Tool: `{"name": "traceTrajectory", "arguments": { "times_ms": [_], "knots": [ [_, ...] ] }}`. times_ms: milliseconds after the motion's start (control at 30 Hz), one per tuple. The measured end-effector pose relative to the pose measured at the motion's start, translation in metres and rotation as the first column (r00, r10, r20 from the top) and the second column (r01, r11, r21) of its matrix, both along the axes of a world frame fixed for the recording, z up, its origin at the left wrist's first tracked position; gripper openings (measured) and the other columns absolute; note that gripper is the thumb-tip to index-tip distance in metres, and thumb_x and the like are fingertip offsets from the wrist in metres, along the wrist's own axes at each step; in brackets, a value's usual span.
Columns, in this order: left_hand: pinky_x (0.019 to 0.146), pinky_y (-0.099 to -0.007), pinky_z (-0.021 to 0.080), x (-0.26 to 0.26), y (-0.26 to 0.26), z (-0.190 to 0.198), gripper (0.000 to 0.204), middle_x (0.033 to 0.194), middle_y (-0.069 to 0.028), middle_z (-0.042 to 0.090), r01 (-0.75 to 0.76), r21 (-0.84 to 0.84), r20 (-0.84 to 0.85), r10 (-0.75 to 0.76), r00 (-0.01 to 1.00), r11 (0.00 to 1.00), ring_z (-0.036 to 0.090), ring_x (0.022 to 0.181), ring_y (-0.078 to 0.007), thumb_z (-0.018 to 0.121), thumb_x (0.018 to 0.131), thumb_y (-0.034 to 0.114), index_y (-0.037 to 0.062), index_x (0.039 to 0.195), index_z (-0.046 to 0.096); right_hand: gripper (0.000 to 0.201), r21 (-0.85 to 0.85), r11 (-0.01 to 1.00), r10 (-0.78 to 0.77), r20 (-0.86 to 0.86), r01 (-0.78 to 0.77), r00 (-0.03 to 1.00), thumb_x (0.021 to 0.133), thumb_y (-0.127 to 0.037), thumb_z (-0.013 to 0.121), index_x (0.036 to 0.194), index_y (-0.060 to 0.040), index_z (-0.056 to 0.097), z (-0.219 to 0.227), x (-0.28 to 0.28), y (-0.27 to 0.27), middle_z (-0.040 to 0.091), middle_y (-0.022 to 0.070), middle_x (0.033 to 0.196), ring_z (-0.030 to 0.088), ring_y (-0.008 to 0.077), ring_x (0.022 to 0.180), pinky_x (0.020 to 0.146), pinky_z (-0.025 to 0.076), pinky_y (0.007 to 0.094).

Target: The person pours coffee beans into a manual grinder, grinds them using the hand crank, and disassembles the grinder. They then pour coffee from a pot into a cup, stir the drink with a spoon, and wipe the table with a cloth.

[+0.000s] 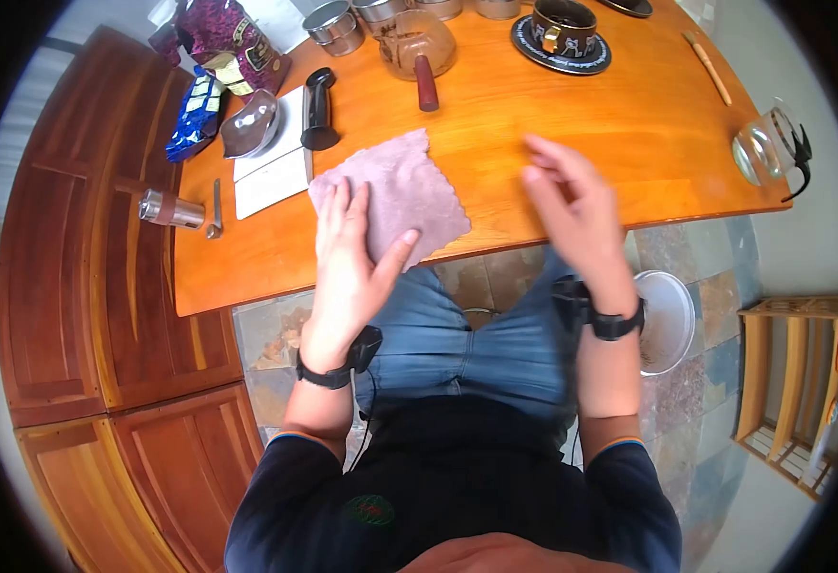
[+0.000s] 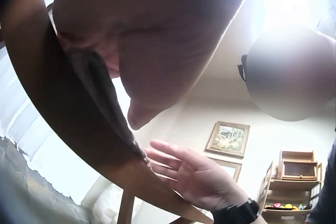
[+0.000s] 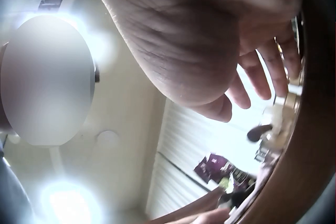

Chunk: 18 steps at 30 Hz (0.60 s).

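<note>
A pinkish-mauve cloth (image 1: pixel 414 191) lies spread on the wooden table (image 1: pixel 495 153) at its near edge. My left hand (image 1: pixel 352 244) rests flat on the cloth's left part, fingers extended and thumb spread out to the right. To the right of the cloth, my right hand (image 1: pixel 576 215) is over the table's front edge with nothing in it, its fingers loosely extended. The left wrist view shows the left palm large and dark above the table edge, with the right hand (image 2: pixel 197 179) beyond it. In the right wrist view, the fingers (image 3: pixel 254 74) of the right hand are spread apart.
Left of the cloth are a white scale (image 1: pixel 275 172), a black tamper-like tool (image 1: pixel 319 110), a dark bowl (image 1: pixel 252 124), a hand grinder (image 1: pixel 172 208) and coffee bags. Behind stand a red-handled pot (image 1: pixel 419 48), metal tins and a cup (image 1: pixel 564 29). A glass jug (image 1: pixel 767 148) stands at right.
</note>
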<state>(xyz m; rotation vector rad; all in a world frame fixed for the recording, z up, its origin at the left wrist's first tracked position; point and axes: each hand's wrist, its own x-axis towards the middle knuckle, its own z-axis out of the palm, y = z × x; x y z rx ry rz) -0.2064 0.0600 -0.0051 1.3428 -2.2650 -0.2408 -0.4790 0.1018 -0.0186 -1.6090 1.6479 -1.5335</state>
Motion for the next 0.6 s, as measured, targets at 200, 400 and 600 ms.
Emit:
{"name": "traceTrajectory", "arguments": {
  "times_ms": [200,400,600],
  "knots": [
    [0.124,-0.054,0.019,-0.022,-0.016,0.004,0.086,0.154,-0.0419,0.032,0.071,0.044,0.143,-0.077,0.987,0.996,0.025,0.15,-0.052,0.07,0.093,0.046,-0.013,0.148,0.04,0.026,0.024,0.984,-0.178,0.303,0.179,0.936,0.1,-0.014,0.068,0.121,0.0008,0.071,-0.016,-0.056,0.002,0.067,-0.004,0.087,0.057,0.0021,0.077,0.068,0.047,0.0187],
    [0.124,-0.0544,0.017,-0.045,-0.03,0.004,0.087,0.155,-0.0424,0.028,0.177,0.058,0.186,-0.185,0.965,0.982,0.022,0.15,-0.0533,0.066,0.095,0.049,-0.0124,0.149,0.038,0.016,-0.043,0.942,-0.335,-0.193,0.333,0.922,0.095,-0.018,0.074,0.102,-0.0048,0.076,-0.006,-0.036,0.006,0.062,0.0021,0.068,0.056,0.0085,0.061,0.058,0.044,0.0249],
    [0.124,-0.0543,0.018,-0.049,-0.03,0.002,0.087,0.154,-0.0421,0.031,0.159,0.036,0.205,-0.163,0.965,0.987,0.023,0.151,-0.0506,0.065,0.095,0.051,-0.0115,0.149,0.038,0.018,0.07,0.945,-0.317,-0.034,0.318,0.948,0.095,-0.021,0.075,0.1,-0.0034,0.076,-0.017,-0.041,0.002,0.059,0.0014,0.067,0.052,0.0076,0.062,0.059,0.044,0.024]
  ]
}}
